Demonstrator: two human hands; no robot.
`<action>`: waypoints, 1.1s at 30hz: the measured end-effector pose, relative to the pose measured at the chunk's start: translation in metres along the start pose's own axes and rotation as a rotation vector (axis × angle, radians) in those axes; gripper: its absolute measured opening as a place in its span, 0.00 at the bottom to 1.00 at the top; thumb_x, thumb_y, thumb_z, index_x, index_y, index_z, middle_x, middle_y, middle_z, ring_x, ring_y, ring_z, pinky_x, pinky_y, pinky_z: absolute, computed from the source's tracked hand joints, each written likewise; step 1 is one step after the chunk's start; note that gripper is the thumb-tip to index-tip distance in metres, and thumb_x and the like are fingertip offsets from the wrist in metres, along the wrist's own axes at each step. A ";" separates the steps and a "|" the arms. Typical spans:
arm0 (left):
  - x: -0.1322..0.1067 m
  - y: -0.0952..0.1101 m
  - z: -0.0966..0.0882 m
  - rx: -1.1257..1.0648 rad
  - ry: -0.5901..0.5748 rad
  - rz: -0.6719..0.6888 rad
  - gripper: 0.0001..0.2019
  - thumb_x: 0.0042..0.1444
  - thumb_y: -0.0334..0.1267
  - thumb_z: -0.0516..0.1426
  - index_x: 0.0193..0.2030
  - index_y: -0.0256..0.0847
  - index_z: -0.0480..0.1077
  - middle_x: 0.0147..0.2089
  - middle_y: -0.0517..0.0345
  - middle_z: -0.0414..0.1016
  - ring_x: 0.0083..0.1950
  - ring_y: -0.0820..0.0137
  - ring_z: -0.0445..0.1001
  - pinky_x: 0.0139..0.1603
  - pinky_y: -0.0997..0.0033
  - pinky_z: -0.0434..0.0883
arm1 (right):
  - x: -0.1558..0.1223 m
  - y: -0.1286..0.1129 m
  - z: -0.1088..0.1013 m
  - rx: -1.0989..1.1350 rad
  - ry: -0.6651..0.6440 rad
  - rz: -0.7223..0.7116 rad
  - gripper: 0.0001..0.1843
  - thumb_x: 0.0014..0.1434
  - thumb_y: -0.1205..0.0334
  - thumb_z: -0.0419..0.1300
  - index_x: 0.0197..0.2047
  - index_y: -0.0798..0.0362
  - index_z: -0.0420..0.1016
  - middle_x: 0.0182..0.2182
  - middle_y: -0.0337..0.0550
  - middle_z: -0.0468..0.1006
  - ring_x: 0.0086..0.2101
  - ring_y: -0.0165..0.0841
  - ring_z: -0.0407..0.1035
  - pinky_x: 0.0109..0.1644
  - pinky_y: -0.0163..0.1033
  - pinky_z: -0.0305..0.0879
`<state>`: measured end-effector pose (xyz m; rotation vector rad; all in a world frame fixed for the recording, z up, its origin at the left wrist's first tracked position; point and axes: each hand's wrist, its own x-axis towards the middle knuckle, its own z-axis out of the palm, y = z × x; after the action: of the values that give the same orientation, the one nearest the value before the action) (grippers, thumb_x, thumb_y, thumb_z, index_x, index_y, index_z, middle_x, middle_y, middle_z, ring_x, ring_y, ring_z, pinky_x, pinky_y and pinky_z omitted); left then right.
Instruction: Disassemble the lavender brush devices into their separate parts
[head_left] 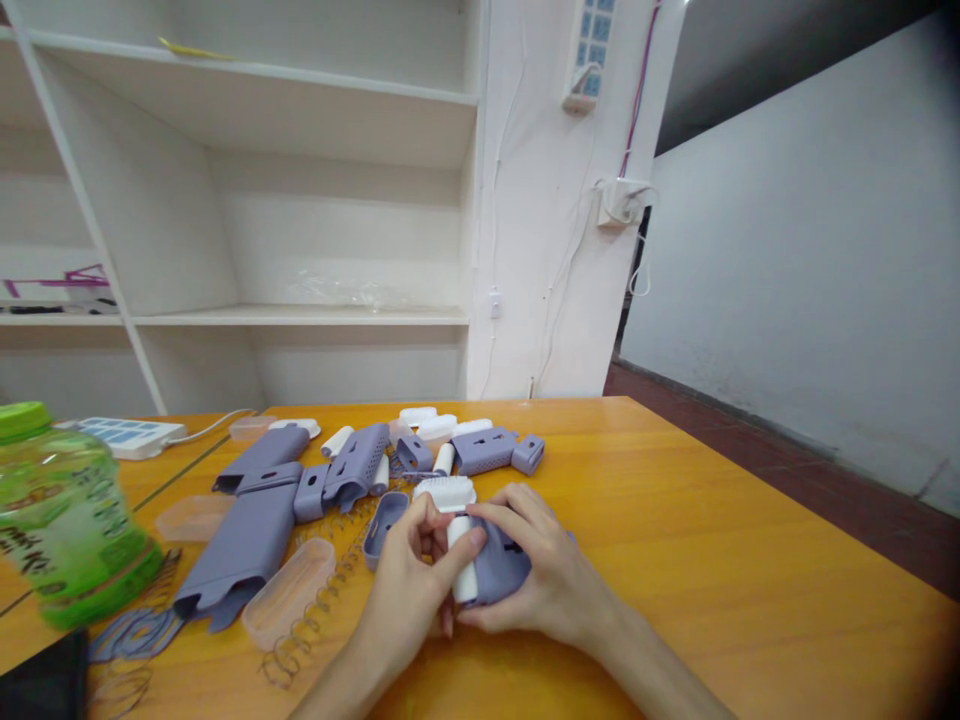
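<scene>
Near the table's front, my right hand (pixel 559 565) is wrapped round a grey-purple plastic housing (pixel 496 565). My left hand (pixel 401 585) pinches a white plastic cylinder (pixel 462 570) against the housing's open left end; whether it is partly inside I cannot tell. Both hands' fingers are closed, and some are hidden behind the parts. Just beyond the fingertips lies a white bristled piece (pixel 445 492). A small grey-purple open cap (pixel 385 528) rests left of my left hand. Metal coil springs (pixel 311 610) and a clear plastic cover (pixel 291 592) lie farther left.
Several more grey-purple housings (pixel 251 535) and white oval pieces (pixel 436 428) are scattered across the wooden table (pixel 712 540). At left stand a green-capped jar (pixel 67 520) and a dark flat object (pixel 45 680). A power strip (pixel 131 436) lies behind them, before white shelves (pixel 300 318).
</scene>
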<state>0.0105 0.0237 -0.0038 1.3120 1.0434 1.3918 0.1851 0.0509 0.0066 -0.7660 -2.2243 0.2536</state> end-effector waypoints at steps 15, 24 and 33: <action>-0.010 -0.003 0.006 0.273 0.120 0.163 0.12 0.63 0.49 0.57 0.38 0.43 0.65 0.35 0.61 0.69 0.36 0.71 0.68 0.35 0.76 0.66 | 0.001 -0.004 -0.002 0.007 0.055 -0.024 0.42 0.44 0.57 0.75 0.61 0.44 0.66 0.49 0.45 0.70 0.49 0.43 0.66 0.53 0.46 0.66; -0.005 -0.006 0.010 0.191 0.106 0.065 0.26 0.57 0.50 0.62 0.59 0.45 0.64 0.45 0.53 0.76 0.42 0.65 0.76 0.43 0.69 0.73 | 0.004 0.009 -0.003 -0.102 0.033 -0.049 0.44 0.45 0.56 0.75 0.64 0.48 0.64 0.54 0.50 0.70 0.53 0.46 0.66 0.57 0.50 0.65; 0.016 -0.016 -0.005 -0.352 0.007 -0.168 0.36 0.52 0.56 0.64 0.60 0.38 0.58 0.32 0.54 0.78 0.25 0.67 0.77 0.22 0.73 0.70 | 0.002 0.026 -0.012 -0.078 0.147 0.054 0.47 0.48 0.52 0.75 0.67 0.44 0.59 0.60 0.48 0.68 0.59 0.45 0.63 0.64 0.49 0.62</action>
<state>0.0062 0.0424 -0.0162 0.9415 0.8454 1.3786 0.2038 0.0723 0.0057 -0.8603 -2.0872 0.1326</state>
